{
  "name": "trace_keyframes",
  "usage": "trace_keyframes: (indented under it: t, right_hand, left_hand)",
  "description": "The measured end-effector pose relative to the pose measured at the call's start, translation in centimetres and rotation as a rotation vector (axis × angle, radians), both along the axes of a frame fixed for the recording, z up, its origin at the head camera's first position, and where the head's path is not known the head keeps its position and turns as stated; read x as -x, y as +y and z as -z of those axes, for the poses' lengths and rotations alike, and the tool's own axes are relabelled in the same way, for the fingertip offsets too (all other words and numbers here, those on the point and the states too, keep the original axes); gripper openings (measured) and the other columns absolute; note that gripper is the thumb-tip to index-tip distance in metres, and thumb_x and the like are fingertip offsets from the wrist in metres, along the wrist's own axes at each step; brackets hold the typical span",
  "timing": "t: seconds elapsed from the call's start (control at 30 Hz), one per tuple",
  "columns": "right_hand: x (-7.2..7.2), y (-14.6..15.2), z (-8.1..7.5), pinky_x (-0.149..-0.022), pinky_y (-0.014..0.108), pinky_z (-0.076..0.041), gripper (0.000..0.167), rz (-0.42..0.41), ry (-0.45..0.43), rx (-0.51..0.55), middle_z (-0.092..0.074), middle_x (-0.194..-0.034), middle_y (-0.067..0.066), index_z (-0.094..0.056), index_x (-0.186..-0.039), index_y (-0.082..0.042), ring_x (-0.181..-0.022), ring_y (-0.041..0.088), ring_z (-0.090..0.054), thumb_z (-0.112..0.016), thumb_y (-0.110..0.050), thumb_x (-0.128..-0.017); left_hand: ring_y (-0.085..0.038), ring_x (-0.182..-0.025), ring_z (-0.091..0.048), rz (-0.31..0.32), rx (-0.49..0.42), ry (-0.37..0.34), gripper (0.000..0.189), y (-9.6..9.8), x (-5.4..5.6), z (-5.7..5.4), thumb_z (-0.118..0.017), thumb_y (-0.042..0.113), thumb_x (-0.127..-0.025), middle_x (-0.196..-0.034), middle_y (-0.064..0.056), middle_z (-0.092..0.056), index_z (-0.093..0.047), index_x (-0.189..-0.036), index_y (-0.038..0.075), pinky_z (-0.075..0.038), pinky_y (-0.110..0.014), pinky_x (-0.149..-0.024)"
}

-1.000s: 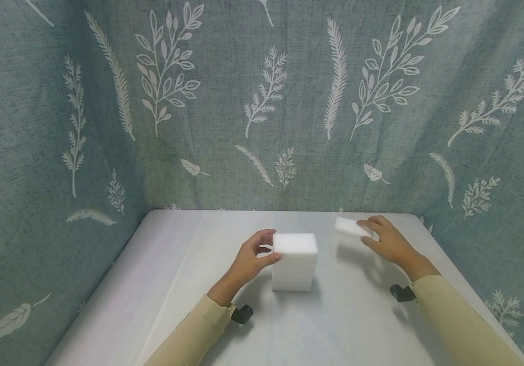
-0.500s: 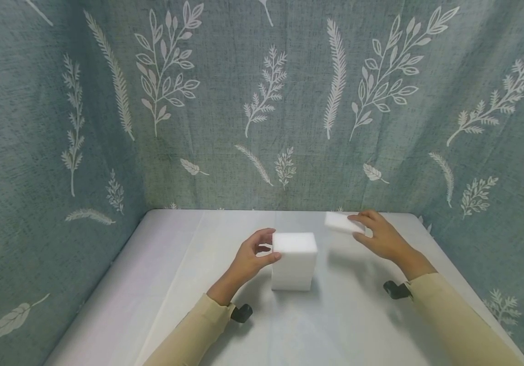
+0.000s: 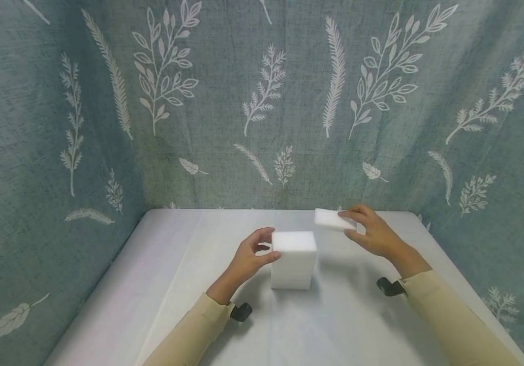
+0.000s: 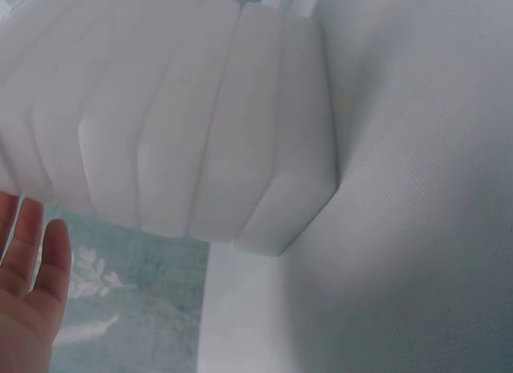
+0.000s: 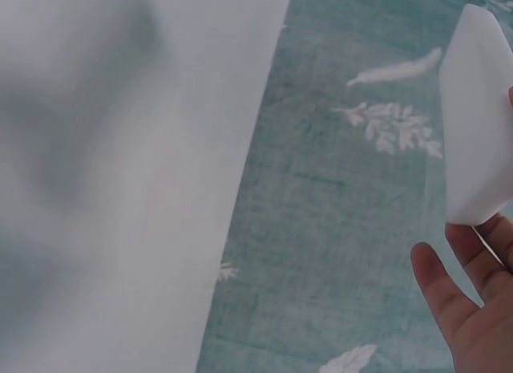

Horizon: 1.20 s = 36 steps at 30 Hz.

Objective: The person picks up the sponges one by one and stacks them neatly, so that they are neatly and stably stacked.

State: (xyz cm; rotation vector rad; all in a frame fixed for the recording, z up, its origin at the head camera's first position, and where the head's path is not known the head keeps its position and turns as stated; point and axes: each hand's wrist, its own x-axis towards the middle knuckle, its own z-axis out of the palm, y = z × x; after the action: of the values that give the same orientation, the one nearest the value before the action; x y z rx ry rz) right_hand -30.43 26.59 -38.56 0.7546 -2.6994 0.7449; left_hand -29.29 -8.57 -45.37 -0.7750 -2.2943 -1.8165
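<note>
Several white sponges with rounded edges are piled flat in a tall stack on the table, their layers showing in the left wrist view. My left hand holds the stack's upper left side, thumb at the near corner and index finger at the far one. Some of its fingers show in the left wrist view beside the upper layers. Up to the right, my right hand pinches a single white sponge between thumb and fingers. That sponge is raised above the table, slightly tilted, behind and right of the stack.
A pale cloth covers the table. Green curtains with white leaf prints hang behind it and along both sides. A dark wrist camera sits on the left cuff, another on the right.
My right hand has carried the pinched sponge leftward and a little higher, nearer the stack. The left hand and the stack have stayed in place.
</note>
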Motion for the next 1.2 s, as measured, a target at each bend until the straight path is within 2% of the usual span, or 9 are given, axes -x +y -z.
trace_keyframes:
  t: [0.1,0.27,0.33,0.4,0.67,0.8,1.03,1.2]
  right_hand:
    - [-0.4,-0.5,-0.3,-0.093,0.059,-0.040,0.047,-0.011,-0.007,0.011,-0.044,-0.133,0.012,-0.055,-0.138,-0.013,-0.118,0.035,-0.046,-0.063,-0.029,-0.096]
    - [-0.7,-1.3,-0.7,-0.094,0.059,-0.040,0.047,-0.014,-0.006,0.016,-0.044,-0.134,0.012,-0.055,-0.139,-0.015,-0.119,0.034,-0.046,-0.064,-0.030,-0.095]
    - [-0.7,-1.6,-0.8,-0.095,0.059,-0.040,0.047,-0.011,-0.002,0.013,-0.044,-0.134,0.012,-0.055,-0.139,-0.015,-0.120,0.034,-0.045,-0.064,-0.032,-0.095]
    - [-0.8,-2.0,-0.9,-0.095,0.059,-0.040,0.047,-0.011,0.000,0.022,-0.045,-0.134,0.011,-0.056,-0.138,-0.016,-0.120,0.034,-0.045,-0.064,-0.032,-0.095]
    - [-1.0,-3.3,-1.1,-0.093,0.056,-0.041,0.045,-0.060,0.002,0.043,-0.046,-0.131,0.009,-0.057,-0.137,-0.016,-0.117,0.031,-0.047,-0.065,-0.027,-0.094]
    - [-1.1,-3.7,-0.9,-0.095,0.057,-0.041,0.044,-0.065,-0.001,0.045,-0.045,-0.132,0.008,-0.058,-0.136,-0.017,-0.119,0.031,-0.047,-0.066,-0.025,-0.094]
    - [-1.2,-4.5,-0.7,-0.092,0.054,-0.042,0.043,-0.108,0.014,0.062,-0.047,-0.129,0.006,-0.059,-0.135,-0.016,-0.115,0.028,-0.048,-0.066,-0.025,-0.093]
    - [-1.4,-5.2,-0.7,-0.091,0.052,-0.043,0.042,-0.137,0.025,0.087,-0.048,-0.127,0.004,-0.060,-0.134,-0.016,-0.114,0.026,-0.048,-0.066,-0.026,-0.093]
  left_hand:
    - [-0.025,-0.114,-0.055,0.012,-0.004,-0.017,0.061,0.0,-0.3,-0.4,-0.079,0.020,-0.083,-0.120,-0.010,-0.061,-0.051,-0.137,0.010,-0.044,-0.050,-0.098]
    - [-0.022,-0.112,-0.056,0.002,0.004,-0.008,0.061,0.0,-0.2,-0.4,-0.080,0.026,-0.083,-0.119,-0.006,-0.062,-0.052,-0.136,0.013,-0.045,-0.048,-0.098]
    - [-0.019,-0.111,-0.057,-0.003,0.004,0.002,0.063,-0.1,0.1,0.0,-0.080,0.030,-0.082,-0.118,-0.002,-0.062,-0.053,-0.136,0.015,-0.046,-0.046,-0.097]
    - [-0.020,-0.112,-0.057,0.004,-0.001,0.003,0.064,-0.2,0.1,0.0,-0.080,0.030,-0.082,-0.118,-0.003,-0.062,-0.052,-0.137,0.013,-0.046,-0.046,-0.097]
    - [-0.026,-0.114,-0.056,0.005,0.004,-0.022,0.063,-0.2,0.0,-0.2,-0.079,0.018,-0.083,-0.122,-0.010,-0.061,-0.050,-0.138,0.008,-0.044,-0.049,-0.098]
    - [-0.030,-0.115,-0.055,0.009,0.014,-0.030,0.063,-0.2,-0.5,-0.9,-0.077,0.014,-0.084,-0.123,-0.015,-0.060,-0.048,-0.139,0.004,-0.043,-0.052,-0.098]
    - [-0.032,-0.114,-0.055,0.024,0.009,-0.036,0.060,-0.3,-2.3,-3.3,-0.077,0.013,-0.085,-0.121,-0.016,-0.060,-0.049,-0.137,0.001,-0.042,-0.055,-0.098]
    - [-0.033,-0.114,-0.055,0.029,-0.010,-0.034,0.059,-0.4,-2.4,-3.5,-0.076,0.011,-0.085,-0.119,-0.017,-0.060,-0.049,-0.136,0.000,-0.041,-0.057,-0.098]
